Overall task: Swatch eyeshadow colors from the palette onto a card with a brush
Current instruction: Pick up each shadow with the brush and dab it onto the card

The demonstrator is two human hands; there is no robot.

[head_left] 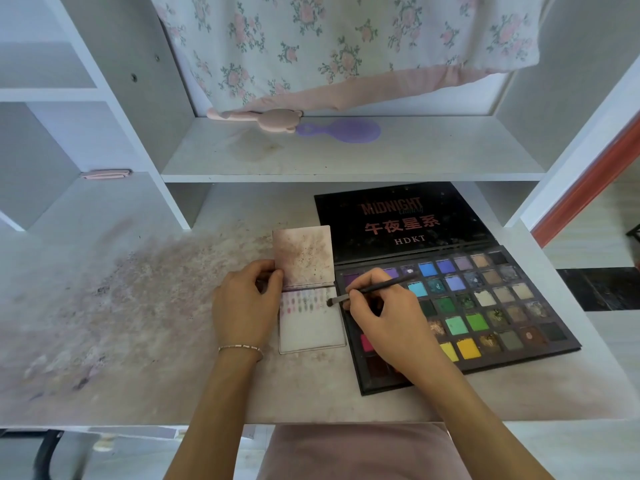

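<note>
The right hand [384, 306] pinches the brush [372, 293] near its ferrule, and the brush's long axis runs from upper right over the palette [485, 306] down-left to the card [311, 327]. Its tip sits at the card's right edge, just beside the end of a row of small pink and grey swatches near the card's top. The card lies left of that grip, flat on the counter [138, 323], touching the palette's left side. The left hand [247, 303] is the nearer one to the card: it holds the card's left edge at the fold, fingers curled on it, where a stained flap stands up. The next stroke seems to call for a short pull on the card. The palette lid reads "MIDNIGHT", a line of Chinese characters, and "HDKT".
</note>
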